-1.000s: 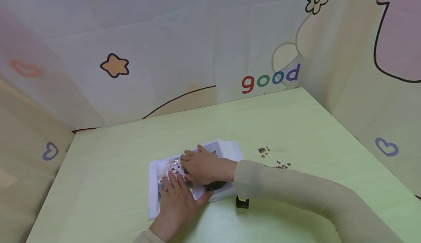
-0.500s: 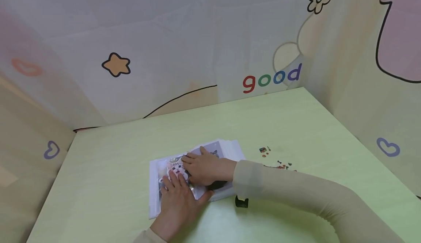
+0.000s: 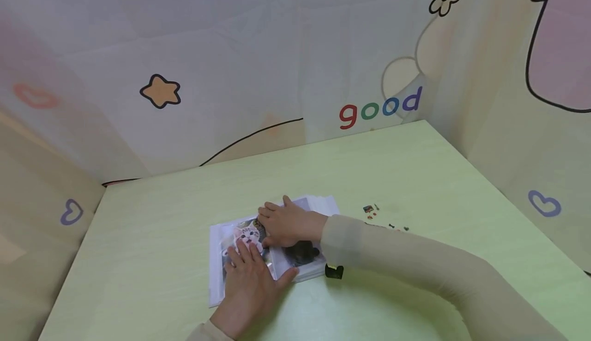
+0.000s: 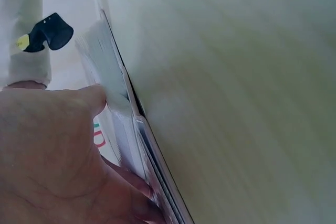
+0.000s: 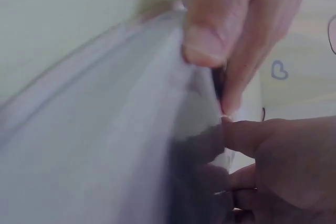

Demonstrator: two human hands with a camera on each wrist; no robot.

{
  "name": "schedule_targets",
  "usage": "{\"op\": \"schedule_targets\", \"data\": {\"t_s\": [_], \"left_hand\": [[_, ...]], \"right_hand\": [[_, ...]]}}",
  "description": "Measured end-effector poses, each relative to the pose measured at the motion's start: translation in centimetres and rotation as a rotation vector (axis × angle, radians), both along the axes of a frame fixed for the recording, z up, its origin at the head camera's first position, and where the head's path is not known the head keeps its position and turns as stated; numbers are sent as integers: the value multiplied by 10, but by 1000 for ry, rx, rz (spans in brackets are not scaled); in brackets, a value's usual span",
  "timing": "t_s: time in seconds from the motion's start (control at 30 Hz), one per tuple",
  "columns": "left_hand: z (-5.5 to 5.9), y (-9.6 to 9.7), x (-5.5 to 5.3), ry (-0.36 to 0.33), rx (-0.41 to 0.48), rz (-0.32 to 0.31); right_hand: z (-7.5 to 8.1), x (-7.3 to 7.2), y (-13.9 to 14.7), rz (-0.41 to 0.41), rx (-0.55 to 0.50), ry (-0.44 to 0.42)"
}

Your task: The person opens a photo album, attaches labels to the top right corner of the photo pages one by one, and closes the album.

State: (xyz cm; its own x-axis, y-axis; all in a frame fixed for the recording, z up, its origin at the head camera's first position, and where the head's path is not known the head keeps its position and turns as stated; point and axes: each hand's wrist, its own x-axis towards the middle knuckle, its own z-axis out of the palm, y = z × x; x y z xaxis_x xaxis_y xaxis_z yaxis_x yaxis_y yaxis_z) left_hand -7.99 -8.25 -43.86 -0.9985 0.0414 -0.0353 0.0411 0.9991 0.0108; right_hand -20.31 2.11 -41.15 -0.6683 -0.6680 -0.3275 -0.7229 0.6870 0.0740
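Observation:
A photo album (image 3: 214, 279) with clear page sleeves lies spread on the table. A white kitten photo (image 3: 249, 233) shows on its left page, and a dark animal photo (image 3: 302, 253) shows partly on the right one. My left hand (image 3: 251, 279) rests flat over the lower left page, its thumb reaching the album's near edge. Fingers straight, my right hand (image 3: 288, 225) rests across the middle of the spread, its thumb close to the fold. Seen from the right wrist, the left hand (image 5: 226, 24) is above and the right hand (image 5: 294, 166) below, both at the glossy page.
Small colourful cut-out bits (image 3: 369, 210) lie on the pale green table (image 3: 152, 228) to the right of the album, partly behind the right sleeve (image 3: 397, 248). A black wrist device (image 3: 334, 272) hangs under that sleeve. Printed cloth walls (image 3: 231, 74) stand around the table.
My right hand has shifted slightly right and away from me, uncovering more of the kitten photo and the dark photo. My left hand stays in place.

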Motion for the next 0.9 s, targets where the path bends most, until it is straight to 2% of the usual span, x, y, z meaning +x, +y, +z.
{"op": "schedule_targets", "data": {"t_s": [0.23,0.5,0.9], "left_hand": [[-1,0,-2,-28,18,15],[5,-5,-3,-87,62,18],[3,-5,-3,-81,110,33]], "right_hand": [[2,-7,3,-7,-10,-43],[3,-8,8,9,-85,-81],[-5,-11,15,52,-148,-53]]}}
